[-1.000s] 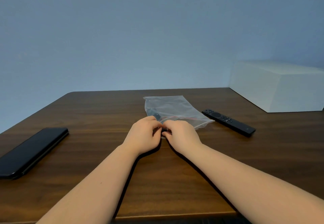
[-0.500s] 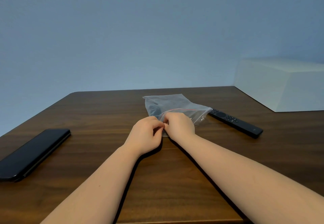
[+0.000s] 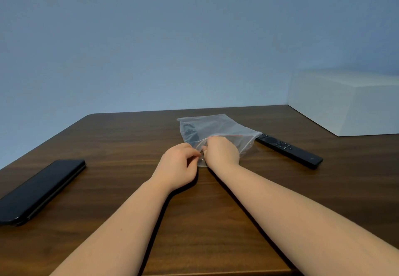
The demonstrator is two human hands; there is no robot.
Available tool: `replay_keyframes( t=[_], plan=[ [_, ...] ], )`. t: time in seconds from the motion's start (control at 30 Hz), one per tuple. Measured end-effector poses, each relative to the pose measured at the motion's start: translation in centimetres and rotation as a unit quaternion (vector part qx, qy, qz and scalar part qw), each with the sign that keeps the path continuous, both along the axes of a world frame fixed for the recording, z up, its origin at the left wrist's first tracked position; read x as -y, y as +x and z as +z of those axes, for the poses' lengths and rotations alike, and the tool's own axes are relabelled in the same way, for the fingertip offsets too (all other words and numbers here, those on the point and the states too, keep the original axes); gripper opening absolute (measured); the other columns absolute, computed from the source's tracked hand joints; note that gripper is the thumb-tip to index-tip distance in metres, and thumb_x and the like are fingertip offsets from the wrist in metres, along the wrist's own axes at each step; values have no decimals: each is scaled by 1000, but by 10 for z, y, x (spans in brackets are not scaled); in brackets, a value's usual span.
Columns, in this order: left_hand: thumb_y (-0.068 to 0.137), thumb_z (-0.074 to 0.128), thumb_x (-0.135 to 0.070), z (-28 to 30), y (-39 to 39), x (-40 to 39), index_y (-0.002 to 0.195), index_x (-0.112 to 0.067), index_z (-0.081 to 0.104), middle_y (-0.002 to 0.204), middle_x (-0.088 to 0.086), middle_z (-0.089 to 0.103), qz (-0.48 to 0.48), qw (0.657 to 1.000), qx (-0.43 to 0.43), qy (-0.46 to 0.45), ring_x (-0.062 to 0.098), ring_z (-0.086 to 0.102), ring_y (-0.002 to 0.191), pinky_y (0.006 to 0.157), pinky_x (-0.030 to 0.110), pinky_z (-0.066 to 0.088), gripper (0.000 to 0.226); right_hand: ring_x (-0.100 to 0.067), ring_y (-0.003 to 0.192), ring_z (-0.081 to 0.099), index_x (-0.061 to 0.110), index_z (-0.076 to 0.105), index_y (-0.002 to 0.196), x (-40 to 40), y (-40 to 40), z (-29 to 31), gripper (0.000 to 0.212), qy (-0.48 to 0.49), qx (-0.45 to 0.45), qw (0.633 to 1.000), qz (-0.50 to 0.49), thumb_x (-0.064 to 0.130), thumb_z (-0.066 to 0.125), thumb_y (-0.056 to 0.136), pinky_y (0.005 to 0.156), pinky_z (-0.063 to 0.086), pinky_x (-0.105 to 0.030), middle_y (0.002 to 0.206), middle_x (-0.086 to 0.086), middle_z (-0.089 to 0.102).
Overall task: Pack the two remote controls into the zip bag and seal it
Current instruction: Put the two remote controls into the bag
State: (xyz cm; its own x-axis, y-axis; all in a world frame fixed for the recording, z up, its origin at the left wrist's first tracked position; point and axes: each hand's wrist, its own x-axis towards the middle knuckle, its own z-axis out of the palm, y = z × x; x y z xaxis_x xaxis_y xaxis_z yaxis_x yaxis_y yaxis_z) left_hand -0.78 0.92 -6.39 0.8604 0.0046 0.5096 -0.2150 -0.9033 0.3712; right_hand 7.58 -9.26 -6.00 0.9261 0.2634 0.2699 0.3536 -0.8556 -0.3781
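A clear zip bag (image 3: pixel 218 127) with a red seal line lies in the middle of the brown table (image 3: pixel 216 221). A dark remote (image 3: pixel 191 134) shows through its left side. My left hand (image 3: pixel 178 164) pinches the near edge of the bag's mouth. My right hand (image 3: pixel 222 151) grips the upper edge of the mouth beside it, and the mouth gapes a little. A second black remote (image 3: pixel 289 150) lies on the table just right of the bag, touching neither hand.
A black phone-like slab (image 3: pixel 41 190) rests at the table's left edge. A white box (image 3: pixel 349 103) stands at the back right corner. A blue-grey wall rises behind the table.
Both hands have shifted forward along the bag's mouth. The right hand has lifted the upper edge, so the mouth gapes wider than before.
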Motion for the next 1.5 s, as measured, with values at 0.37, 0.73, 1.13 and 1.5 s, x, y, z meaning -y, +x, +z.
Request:
replay_keyframes(
  t=[0.37,0.73,1.13,1.5],
  plan=[
    [85,55,-18,0,0,2,112,-16,64,107,-2,57,18,1000,-18,8,9,49,79,78,29,49,28,-18,64,51,17,49,62,92,-27,6,38,22,156,984,84,32,41,96,52,42,-32,57,7,44],
    [85,50,-25,2,-6,4,129,-32,49,137,-15,50,58,994,-16,92,10,53,118,83,28,50,45,-34,124,43,30,32,137,167,-5,1,56,-80,-55,977,-189,56,44,89,96,38,-50,133,-12,52],
    [84,50,-22,-2,-4,6,139,-33,33,147,-18,36,28,995,-5,96,11,58,109,78,26,49,59,-36,120,43,14,45,135,158,-4,7,41,149,61,981,-107,25,49,96,93,44,-46,125,-17,55],
    [85,48,-25,-4,0,4,141,-32,27,148,-17,34,37,993,-18,109,13,57,109,72,28,50,60,-12,92,59,17,71,108,139,-57,33,23,234,191,942,146,19,65,86,80,46,-18,95,3,68]
  ],
)
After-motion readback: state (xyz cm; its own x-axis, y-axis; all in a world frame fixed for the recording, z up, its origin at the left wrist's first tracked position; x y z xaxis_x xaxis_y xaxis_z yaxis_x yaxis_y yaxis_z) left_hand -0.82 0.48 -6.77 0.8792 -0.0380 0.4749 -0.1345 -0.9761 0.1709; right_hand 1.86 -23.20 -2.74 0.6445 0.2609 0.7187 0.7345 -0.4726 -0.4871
